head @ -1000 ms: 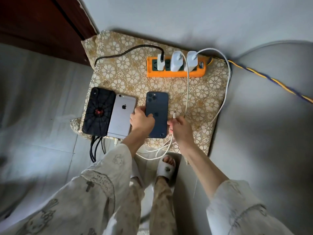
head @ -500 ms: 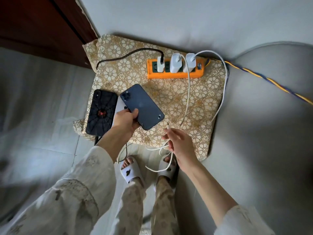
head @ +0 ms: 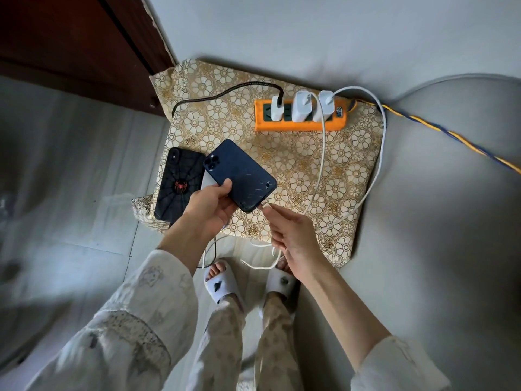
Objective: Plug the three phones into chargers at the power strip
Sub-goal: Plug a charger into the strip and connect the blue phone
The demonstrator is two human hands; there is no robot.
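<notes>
Near the cloth's left edge lies a spider-web-cased phone, no readable writing; the left hand clasps the dark-blue phone above it, the right hand pinching a white cable's plug at its port.

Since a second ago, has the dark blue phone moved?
Yes. The dark blue phone has been lifted off the patterned cloth by the left hand, turned diagonal and shifted left, now overlapping the spider-case phone.
</notes>
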